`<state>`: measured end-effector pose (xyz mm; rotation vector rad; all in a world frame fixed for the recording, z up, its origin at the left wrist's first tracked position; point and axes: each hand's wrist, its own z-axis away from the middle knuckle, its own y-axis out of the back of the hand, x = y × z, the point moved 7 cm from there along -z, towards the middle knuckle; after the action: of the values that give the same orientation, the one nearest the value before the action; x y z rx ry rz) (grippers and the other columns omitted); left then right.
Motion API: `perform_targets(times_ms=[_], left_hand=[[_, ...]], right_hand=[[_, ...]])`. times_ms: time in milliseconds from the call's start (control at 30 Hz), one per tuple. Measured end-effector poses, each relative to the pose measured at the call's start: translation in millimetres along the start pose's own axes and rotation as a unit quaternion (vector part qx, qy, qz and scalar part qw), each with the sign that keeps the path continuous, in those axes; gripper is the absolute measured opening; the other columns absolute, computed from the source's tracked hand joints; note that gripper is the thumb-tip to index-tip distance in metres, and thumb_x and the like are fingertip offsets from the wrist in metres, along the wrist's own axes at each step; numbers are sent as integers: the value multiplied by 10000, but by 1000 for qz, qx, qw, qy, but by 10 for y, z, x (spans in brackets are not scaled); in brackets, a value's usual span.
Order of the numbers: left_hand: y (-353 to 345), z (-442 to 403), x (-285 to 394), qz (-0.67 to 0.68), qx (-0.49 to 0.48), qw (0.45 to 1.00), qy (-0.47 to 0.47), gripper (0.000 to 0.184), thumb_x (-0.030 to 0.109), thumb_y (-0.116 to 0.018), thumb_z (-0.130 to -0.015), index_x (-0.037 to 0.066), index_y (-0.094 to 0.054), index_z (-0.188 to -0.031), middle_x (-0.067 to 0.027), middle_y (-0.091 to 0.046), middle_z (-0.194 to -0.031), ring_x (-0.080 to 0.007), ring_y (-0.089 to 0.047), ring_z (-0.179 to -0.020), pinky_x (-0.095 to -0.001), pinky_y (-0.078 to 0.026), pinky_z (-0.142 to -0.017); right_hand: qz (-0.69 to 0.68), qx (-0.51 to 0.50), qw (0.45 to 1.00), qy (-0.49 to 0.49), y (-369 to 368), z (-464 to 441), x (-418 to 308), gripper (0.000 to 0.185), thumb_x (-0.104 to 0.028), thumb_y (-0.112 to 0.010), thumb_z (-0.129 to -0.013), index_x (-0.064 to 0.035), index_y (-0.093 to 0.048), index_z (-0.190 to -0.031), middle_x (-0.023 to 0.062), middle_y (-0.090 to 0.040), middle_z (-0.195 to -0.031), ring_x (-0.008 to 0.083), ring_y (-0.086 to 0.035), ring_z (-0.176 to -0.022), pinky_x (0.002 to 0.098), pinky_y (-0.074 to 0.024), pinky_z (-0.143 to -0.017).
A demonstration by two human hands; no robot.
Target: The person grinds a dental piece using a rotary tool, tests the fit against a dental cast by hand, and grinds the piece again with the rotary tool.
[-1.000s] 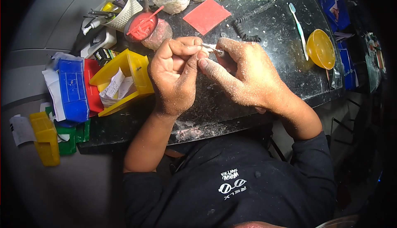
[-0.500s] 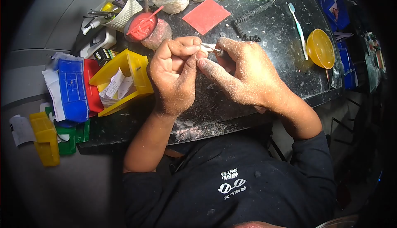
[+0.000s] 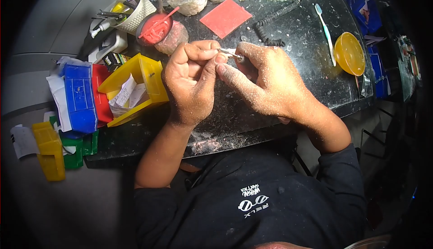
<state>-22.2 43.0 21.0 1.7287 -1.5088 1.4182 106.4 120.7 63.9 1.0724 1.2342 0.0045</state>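
Note:
My left hand [image 3: 191, 79] is closed in a pinch near the middle of the bench, its fingertips around something small and mostly hidden. Powder covers my right hand [image 3: 270, 77], which is wrapped round a rotary handpiece [image 3: 241, 59]; most of its body is hidden by the palm. A thin metal bit [image 3: 229, 52] sticks out of it toward my left fingertips. My two thumbs are close together, touching or nearly so. Behind the hands, a flat red sheet [image 3: 225, 18] lies on the dusty black bench [image 3: 225, 129].
Left are a yellow bin [image 3: 155, 79] with papers, a red bin [image 3: 102, 95] and a blue bin [image 3: 81, 97]. Farther back stand a bowl of red pieces [image 3: 154, 28] and a white holder [image 3: 135, 16]. A coiled cord [image 3: 275, 16], toothbrush [image 3: 325, 32] and yellow bowl [image 3: 350, 54] lie right.
The metal bit has shifted slightly at my left fingertips. Both hands otherwise keep nearly the same place and grip.

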Motion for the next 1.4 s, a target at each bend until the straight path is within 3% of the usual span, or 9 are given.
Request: perform_targets(times_ms=[733, 800, 933, 1000, 1400], left_hand=[[-21, -18, 31, -15, -16, 1000, -3, 145, -108, -600, -976, -42, -538, -1090, -153, -631, -1157, -151, -677, -1005, -269, -556, -892], [-68, -36, 121, -114, -57, 990, -65, 184, -105, -613, -966, -40, -523, -1112, -154, -624, -1149, -154, -666, -991, -267, -549, -890], [-52, -46, 145, -144, -64, 981, -110, 245, -112, -641, -940, -41, -516, -1137, -151, -623, -1137, -155, -662, -974, -271, -548, -881], [-53, -28, 176, -229, -55, 962, -136, 304, -123, -664, -913, -45, -512, -1164, -145, -626, -1131, -156, -667, -962, -276, -552, -876], [-61, -28, 216, -269, -58, 948, -157, 306, -120, -673, -909, -41, -529, -1167, -130, -643, -1098, -156, -681, -922, -283, -558, -860]], right_hand=[[-1, 0, 1000, -1, 32, -4, 20, 492, -447, -699, -909, 7, -627, -734, 170, -615, -592, 383, -663, -578, 455, -529, -580], [2, 0, 1000, -5, 65, -8, 30, 490, -449, -705, -902, 7, -631, -742, 167, -617, -595, 379, -664, -577, 451, -528, -580], [3, -17, 1000, -20, 82, -17, 49, 496, -463, -718, -889, 15, -648, -776, 175, -625, -614, 381, -667, -587, 443, -529, -589], [9, -16, 1000, -1, 74, -19, 43, 500, -469, -712, -893, 14, -649, -780, 178, -628, -619, 388, -668, -597, 445, -533, -597], [16, -27, 999, -16, 34, -7, 39, 505, -460, -702, -905, 26, -658, -773, 202, -645, -642, 403, -679, -628, 459, -540, -623]])
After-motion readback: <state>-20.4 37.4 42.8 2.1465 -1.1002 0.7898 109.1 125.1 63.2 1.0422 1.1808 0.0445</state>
